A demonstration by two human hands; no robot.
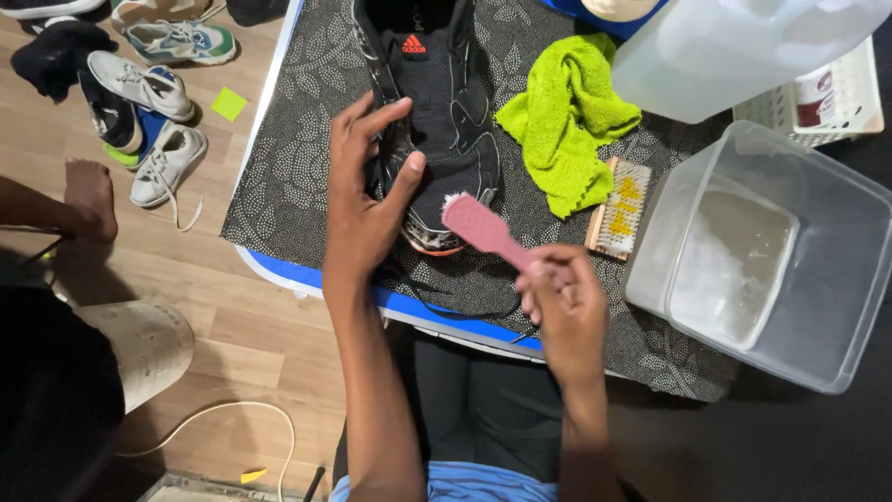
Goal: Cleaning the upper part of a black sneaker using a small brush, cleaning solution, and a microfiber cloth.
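A black sneaker [446,102] lies on a dark patterned table mat [297,177], its toe pointing toward me. My left hand [364,200] grips the shoe's left side near the toe, thumb pressed on the upper. A pink brush [483,231] is held by its handle in my right hand [562,302], and its white bristles touch the toe of the shoe.
A lime green cloth [567,116] and a wooden brush [618,209] lie right of the shoe. A clear plastic tub [836,270] with soapy water stands at right, a large translucent jug [734,46] behind it. Several shoes [153,102] lie on the wooden floor at left, beside another person's leg [111,344].
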